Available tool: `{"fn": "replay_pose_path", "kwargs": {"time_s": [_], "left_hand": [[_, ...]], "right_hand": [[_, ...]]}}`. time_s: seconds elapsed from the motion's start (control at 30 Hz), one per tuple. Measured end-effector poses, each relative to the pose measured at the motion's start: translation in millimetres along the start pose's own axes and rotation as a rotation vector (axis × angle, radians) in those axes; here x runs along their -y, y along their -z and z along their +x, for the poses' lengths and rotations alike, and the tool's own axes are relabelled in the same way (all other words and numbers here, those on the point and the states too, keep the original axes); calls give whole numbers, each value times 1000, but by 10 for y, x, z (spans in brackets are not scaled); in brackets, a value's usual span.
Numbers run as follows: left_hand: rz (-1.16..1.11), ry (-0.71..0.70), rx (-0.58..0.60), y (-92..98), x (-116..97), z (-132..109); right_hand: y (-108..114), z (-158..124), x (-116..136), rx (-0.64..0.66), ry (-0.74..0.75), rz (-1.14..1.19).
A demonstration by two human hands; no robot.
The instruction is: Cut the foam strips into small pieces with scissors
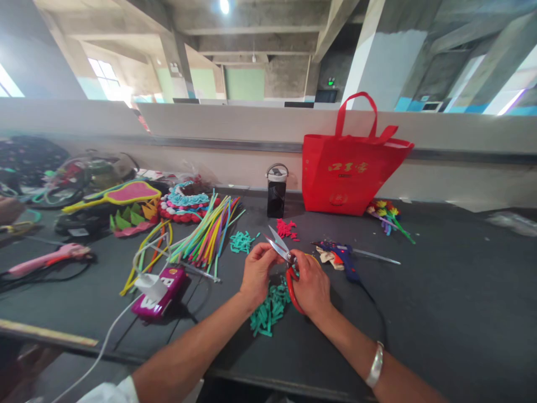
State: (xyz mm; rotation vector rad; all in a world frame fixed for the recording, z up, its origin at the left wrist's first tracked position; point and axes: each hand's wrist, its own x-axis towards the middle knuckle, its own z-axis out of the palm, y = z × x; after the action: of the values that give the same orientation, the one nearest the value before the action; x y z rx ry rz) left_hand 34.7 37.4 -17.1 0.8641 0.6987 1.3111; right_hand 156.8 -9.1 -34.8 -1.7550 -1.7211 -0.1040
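Observation:
My right hand grips a pair of scissors with red handles, its blades parted and pointing up and to the left. Close to the blades, my left hand has its fingers pinched together; whatever sits between them is too small to make out. Below both hands lies a pile of short teal pieces. Beyond the left hand is a smaller heap of turquoise pieces, and past the scissors' tips a heap of red-pink pieces.
Colourful pipe cleaners and a purple power strip lie to the left. A blue glue gun with its cord is at the right. A bottle and a red bag stand behind. Another person's hand shows at far left.

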Motion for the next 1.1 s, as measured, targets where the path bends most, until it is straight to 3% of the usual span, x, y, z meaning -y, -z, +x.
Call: {"fn": "replay_pose_path", "kwargs": {"time_s": [0.67,0.93,1.1], "left_hand": [[-23,6,48,9,26,0],[12,-26,19,-13,34,2],[25,-7,-2,-32,37,-18]], "right_hand": [[-84,-43,-59,44,25,116],[-24,-25,-21,72,-25,40],[-32,-28,-30,99,-16,120]]}}
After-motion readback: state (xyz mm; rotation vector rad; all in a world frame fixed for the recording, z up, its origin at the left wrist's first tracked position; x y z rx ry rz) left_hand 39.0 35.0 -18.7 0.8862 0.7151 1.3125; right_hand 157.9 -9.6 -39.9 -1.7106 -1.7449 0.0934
